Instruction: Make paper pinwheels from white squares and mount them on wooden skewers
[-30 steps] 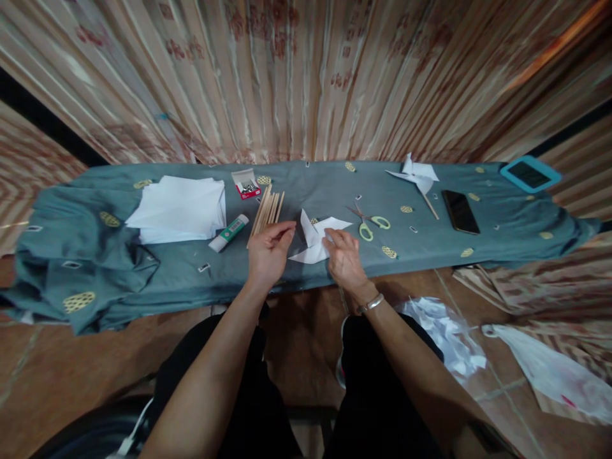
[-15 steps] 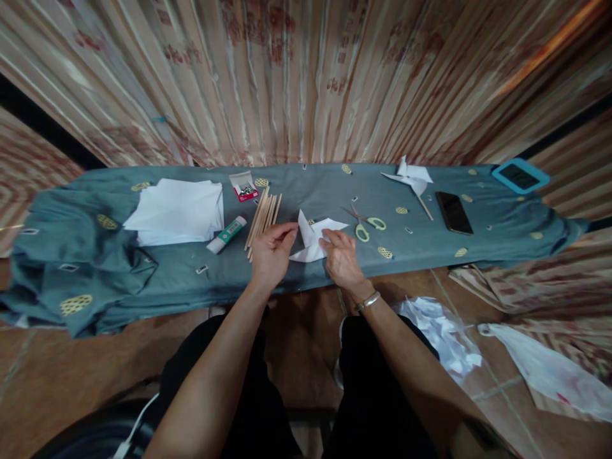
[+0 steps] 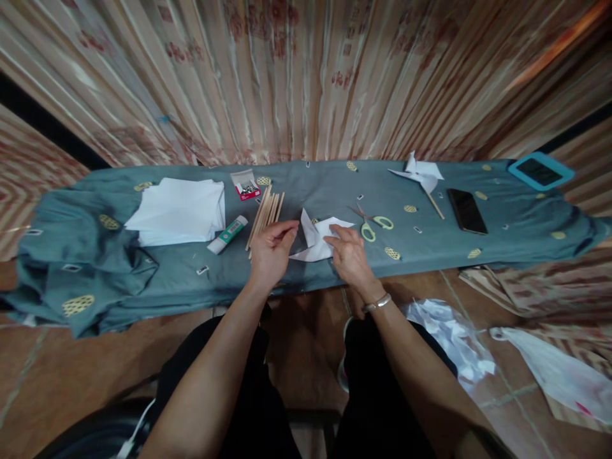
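Observation:
My left hand (image 3: 271, 250) is closed in a pinch beside the left blade of a white paper pinwheel (image 3: 315, 248). What its fingertips hold, if anything, is too small to make out. On the pinwheel's right side rest the fingertips of my right hand (image 3: 352, 255), fingers stretched out and apart. The pinwheel lies on the green cloth near its front edge. A bundle of wooden sticks (image 3: 268, 210) lies just behind my left hand, partly covered by it. Scissors with light green handles (image 3: 370, 226) lie with blades parted, right of the pinwheel.
At left are a stack of white paper (image 3: 176, 210), a glue stick (image 3: 228, 234) and an open red box of small metal pins (image 3: 247, 187). A pinwheel on a stick (image 3: 423, 175), a phone (image 3: 467, 211) and a blue-framed device (image 3: 540, 171) lie right. Paper scraps (image 3: 449, 338) sit in a clear bag below.
My right hand has shifted slightly right, and its fingers lie more spread over the paper. My left hand keeps its pinch. The view has turned a little.

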`<state>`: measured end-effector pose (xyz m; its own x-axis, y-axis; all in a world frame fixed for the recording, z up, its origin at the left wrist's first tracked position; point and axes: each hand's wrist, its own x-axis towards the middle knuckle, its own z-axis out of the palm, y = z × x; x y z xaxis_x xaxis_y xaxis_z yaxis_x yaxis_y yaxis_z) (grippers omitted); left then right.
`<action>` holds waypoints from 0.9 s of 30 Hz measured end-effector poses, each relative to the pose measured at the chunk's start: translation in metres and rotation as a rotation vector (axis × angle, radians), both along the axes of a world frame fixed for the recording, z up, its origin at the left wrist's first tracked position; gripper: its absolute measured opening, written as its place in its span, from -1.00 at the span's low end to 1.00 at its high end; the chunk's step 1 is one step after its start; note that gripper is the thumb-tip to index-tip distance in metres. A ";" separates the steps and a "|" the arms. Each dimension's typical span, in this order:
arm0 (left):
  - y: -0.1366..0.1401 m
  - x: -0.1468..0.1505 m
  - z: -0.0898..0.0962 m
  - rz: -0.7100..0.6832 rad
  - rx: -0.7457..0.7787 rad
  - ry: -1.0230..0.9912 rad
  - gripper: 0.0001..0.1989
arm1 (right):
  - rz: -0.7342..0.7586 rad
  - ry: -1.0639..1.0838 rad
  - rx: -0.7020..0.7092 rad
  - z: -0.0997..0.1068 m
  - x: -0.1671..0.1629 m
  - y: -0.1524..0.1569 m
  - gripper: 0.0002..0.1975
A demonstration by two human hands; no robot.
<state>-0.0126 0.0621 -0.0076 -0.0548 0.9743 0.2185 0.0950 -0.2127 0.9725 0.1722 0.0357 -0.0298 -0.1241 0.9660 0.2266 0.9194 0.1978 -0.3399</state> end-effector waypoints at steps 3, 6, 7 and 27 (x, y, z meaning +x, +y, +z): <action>0.002 0.001 -0.001 0.000 -0.014 -0.007 -0.80 | 0.015 0.088 0.001 -0.003 0.006 0.003 -0.56; 0.002 0.003 -0.001 -0.002 -0.019 -0.010 -0.79 | 0.012 0.165 0.014 -0.003 0.009 0.006 -0.56; 0.002 0.003 -0.001 -0.004 -0.020 -0.011 -0.79 | 0.006 0.186 0.024 -0.003 0.010 0.007 -0.57; 0.001 -0.006 -0.011 0.010 -0.087 0.012 -0.72 | -0.316 0.519 -0.119 0.005 0.023 0.007 -0.34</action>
